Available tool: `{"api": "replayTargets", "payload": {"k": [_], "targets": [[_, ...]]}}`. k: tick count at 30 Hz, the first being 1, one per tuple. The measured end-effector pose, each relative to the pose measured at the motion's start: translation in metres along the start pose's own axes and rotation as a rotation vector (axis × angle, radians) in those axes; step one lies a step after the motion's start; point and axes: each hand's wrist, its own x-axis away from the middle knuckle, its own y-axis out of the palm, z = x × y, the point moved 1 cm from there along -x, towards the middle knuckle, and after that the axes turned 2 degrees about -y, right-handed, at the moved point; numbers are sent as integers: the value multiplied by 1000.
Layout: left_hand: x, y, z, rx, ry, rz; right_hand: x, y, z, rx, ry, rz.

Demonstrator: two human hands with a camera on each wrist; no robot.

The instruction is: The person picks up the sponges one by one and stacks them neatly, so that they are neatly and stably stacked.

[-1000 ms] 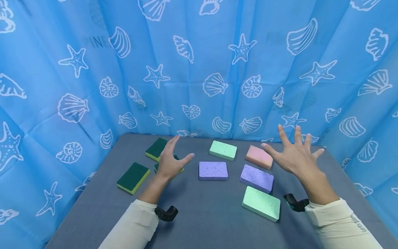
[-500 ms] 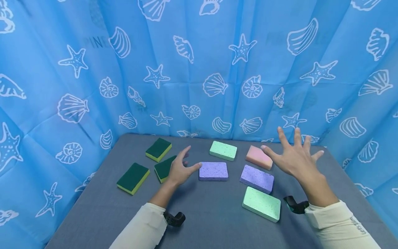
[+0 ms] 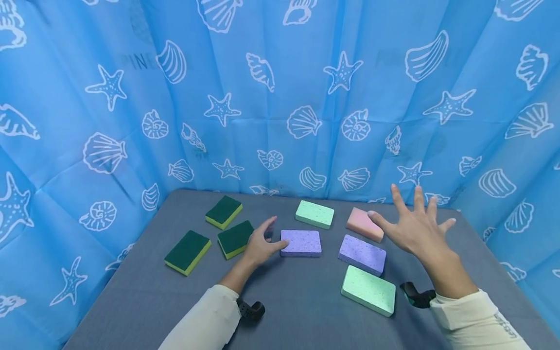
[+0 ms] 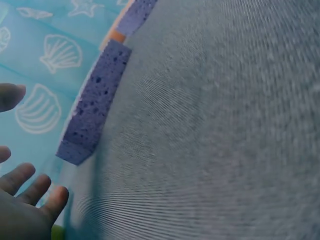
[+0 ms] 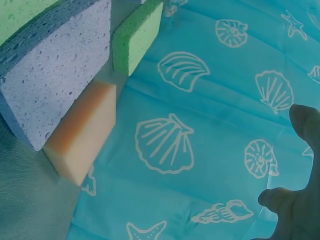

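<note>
Here, at the left hand point(image 3: 260, 243): open, fingers loosely spread, gripping nothing, thumb tip right at the left edge of the nearer purple sponge point(image 3: 301, 242), which lies flat mid-desk. Hard to say from above whether there is contact.

Probably best to bring the thumb to the near long edge and the fingers to the far one, then close gently. Soft foam likely squashes under a hard pinch. Worth keeping clear of the dark green scouring sponge point(image 3: 235, 238) just to the left, and lifting straight up off the grey desk point(image 3: 297, 311).

At the right hand point(image 3: 413, 228): spread wide, palm down, holding nothing, raised above the desk near the pink sponge point(image 3: 364, 224) and the second purple sponge point(image 3: 362, 254).

From the head view only: the whole layout, with two mint green sponges point(image 3: 368, 290) and three scouring sponges, against the blue seashell curtain point(image 3: 280, 97).

From the left wrist view: the purple sponge point(image 4: 95, 105) edge-on, pores and thickness plain, fingertips point(image 4: 30, 187) just short of its corner with a sliver of gap, which the head view hides.

From the right wrist view: purple, pink and green sponges side-on, and only finger silhouettes point(image 5: 305, 125) against the curtain, touching none of them.
</note>
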Motion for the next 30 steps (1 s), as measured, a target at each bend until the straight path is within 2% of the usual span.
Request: {"api": "replayTargets", "payload": {"k": [6,10,20,26,30], "targets": [[-3,4,-9,22,6,-38,2,3,1,1,13,-10],[-3,6,-13,1,-6,-47,3,6,0,3,18,-6],[-5,12,-17,-157,-82,-86,9,7,-2,3,-16,-1],[-8,15,-14,-256,-131,-74,14,3,-5,9,-55,23],[-9,16,-13,-287,-155,-71,20,-3,-5,-21,-105,62]]}}
